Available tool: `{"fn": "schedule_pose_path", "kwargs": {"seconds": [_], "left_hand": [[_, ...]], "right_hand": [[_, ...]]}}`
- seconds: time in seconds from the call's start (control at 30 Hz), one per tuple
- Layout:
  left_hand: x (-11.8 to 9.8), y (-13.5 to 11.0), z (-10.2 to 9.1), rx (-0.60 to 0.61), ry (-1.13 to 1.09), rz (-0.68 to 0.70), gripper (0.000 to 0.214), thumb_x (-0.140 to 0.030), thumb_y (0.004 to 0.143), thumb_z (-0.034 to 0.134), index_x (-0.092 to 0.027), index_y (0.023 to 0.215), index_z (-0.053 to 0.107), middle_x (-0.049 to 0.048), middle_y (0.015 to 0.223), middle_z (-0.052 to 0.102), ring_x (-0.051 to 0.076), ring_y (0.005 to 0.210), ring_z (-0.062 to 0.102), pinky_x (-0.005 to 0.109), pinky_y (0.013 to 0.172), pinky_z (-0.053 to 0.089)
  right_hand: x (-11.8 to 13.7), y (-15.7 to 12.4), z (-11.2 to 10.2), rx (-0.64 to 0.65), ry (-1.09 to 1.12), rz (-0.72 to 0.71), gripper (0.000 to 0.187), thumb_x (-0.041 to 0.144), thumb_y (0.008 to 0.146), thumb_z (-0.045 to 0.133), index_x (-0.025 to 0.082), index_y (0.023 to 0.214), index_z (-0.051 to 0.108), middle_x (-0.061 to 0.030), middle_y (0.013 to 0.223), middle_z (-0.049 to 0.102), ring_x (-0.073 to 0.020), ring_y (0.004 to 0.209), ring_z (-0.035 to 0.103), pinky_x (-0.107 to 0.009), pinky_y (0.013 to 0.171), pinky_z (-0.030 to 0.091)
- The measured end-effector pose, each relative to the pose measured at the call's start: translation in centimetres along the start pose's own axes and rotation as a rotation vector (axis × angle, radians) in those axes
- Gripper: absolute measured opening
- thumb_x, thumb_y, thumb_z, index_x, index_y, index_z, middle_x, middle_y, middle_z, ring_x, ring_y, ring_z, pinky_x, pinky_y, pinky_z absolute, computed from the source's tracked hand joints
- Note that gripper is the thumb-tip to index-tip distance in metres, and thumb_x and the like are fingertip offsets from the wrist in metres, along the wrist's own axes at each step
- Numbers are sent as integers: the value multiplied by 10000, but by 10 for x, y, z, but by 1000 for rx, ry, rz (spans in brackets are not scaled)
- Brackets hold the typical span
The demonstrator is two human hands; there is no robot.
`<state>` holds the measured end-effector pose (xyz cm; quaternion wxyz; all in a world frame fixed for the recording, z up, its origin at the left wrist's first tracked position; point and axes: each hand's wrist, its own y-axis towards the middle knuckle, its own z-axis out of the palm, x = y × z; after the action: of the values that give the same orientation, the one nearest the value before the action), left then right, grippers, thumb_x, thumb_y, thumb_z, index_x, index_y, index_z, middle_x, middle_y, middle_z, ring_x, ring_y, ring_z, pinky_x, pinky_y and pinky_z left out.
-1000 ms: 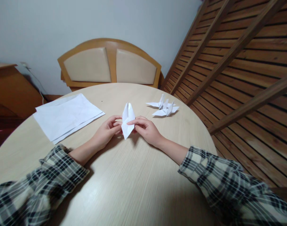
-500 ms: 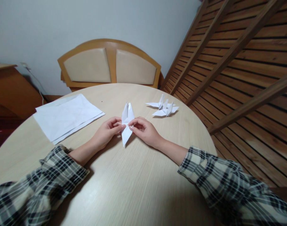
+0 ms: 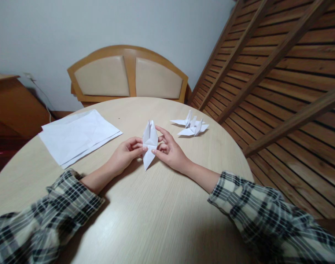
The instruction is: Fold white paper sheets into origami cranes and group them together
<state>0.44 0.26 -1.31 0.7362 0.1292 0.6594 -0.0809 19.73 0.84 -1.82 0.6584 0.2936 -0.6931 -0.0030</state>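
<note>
A folded piece of white paper (image 3: 149, 159), long and pointed at its near end, is held just above the middle of the table. Its far end splits into two upright points with a gap between them. My left hand (image 3: 130, 150) pinches its left edge, thumb on top and fingers curled behind. On the right edge, my right hand (image 3: 169, 148) grips with the thumb on the front face, while the index finger stretches up along the side toward the far points. The other right fingers are bent behind the paper.
White origami cranes (image 3: 194, 128) stand at the right back of the round wooden table (image 3: 162, 212). A stack of white paper sheets (image 3: 79, 135) lies at the left. Beyond the table is a padded headboard-like chair back (image 3: 131, 73); a slatted wooden panel (image 3: 288, 95) rises at right.
My right index finger has lifted from the paper's middle and extended up its right side. The paper's upper part has opened a little wider. My left hand has hardly moved.
</note>
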Motion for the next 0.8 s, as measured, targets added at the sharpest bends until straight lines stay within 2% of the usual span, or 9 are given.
{"fn": "schedule_pose_path", "kwargs": {"seconds": [0.3,0.4,0.5,0.63,0.8], "left_hand": [[3,0,-2,85,-31,12,237,-253,774,742,-182,997,699,29,911,716,135,765,624,250,699,464],[5,0,-3,114,-27,4,261,-276,800,727,-186,1043,697,35,932,718,146,788,632,259,720,464],[4,-1,-3,126,-35,-8,280,-279,812,717,-178,1072,687,46,951,723,157,812,646,269,746,472],[2,-1,-1,78,-76,22,313,-238,800,728,-179,1099,656,38,946,725,151,819,657,260,757,488],[1,-1,0,23,-135,33,289,-192,775,743,-184,1028,602,-4,798,717,110,683,643,201,633,479]], "right_hand": [[6,-3,-1,51,14,-3,822,187,800,679,365,1447,204,-46,1123,499,-113,715,581,-281,635,534],[5,-4,-1,46,3,18,780,223,812,671,354,1434,218,-57,1165,491,-105,691,591,-279,609,538],[5,-4,-1,47,26,22,672,265,825,660,326,1389,300,-65,1208,478,-91,675,600,-273,596,539],[7,-3,0,65,44,55,580,290,822,669,271,1332,394,-45,1106,521,-89,657,600,-254,576,522],[5,-2,1,17,38,28,574,295,774,719,249,1271,434,-39,1089,526,-93,698,598,-258,626,526]]}}
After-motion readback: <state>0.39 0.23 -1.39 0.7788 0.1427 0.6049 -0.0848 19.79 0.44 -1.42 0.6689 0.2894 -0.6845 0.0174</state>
